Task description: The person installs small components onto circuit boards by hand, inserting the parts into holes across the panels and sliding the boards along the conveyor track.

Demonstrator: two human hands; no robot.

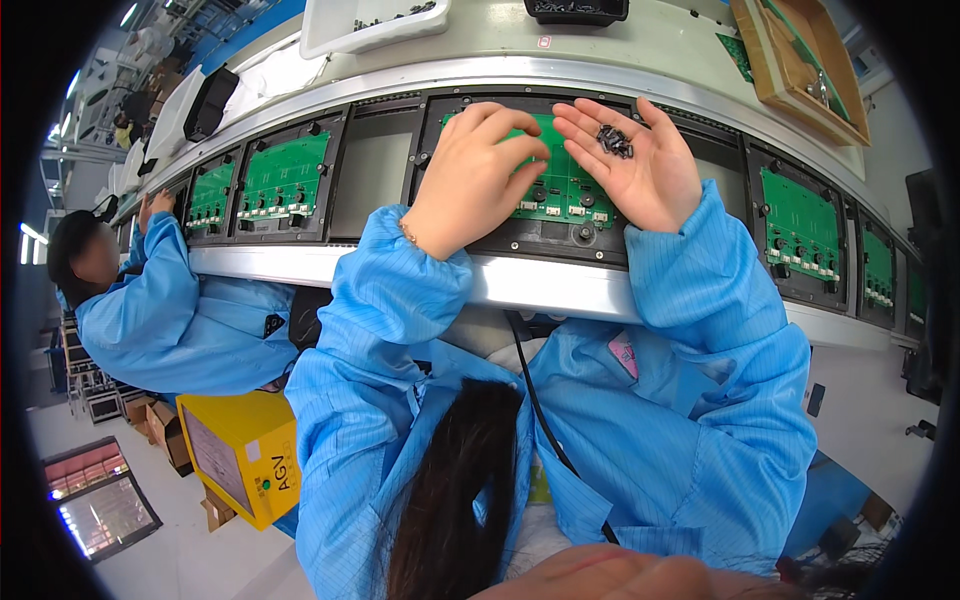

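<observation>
My right hand lay open and cupped, palm up, holding small black screws loosely above the green circuit board at the conveyor's near edge. My left hand curled, fingertips pinched over the board; whether they held anything, I couldn't tell. Tilting the palm could have spilled screws onto the board.

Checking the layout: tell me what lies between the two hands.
Head view: the green circuit board in its black frame shows between the left hand and the right hand, which cups small black parts.

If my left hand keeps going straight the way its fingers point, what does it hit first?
Probably the right hand: the left hand points its fingertips at the cupped palm holding small black parts. The green circuit board lies just beneath; depth is unclear.
</observation>
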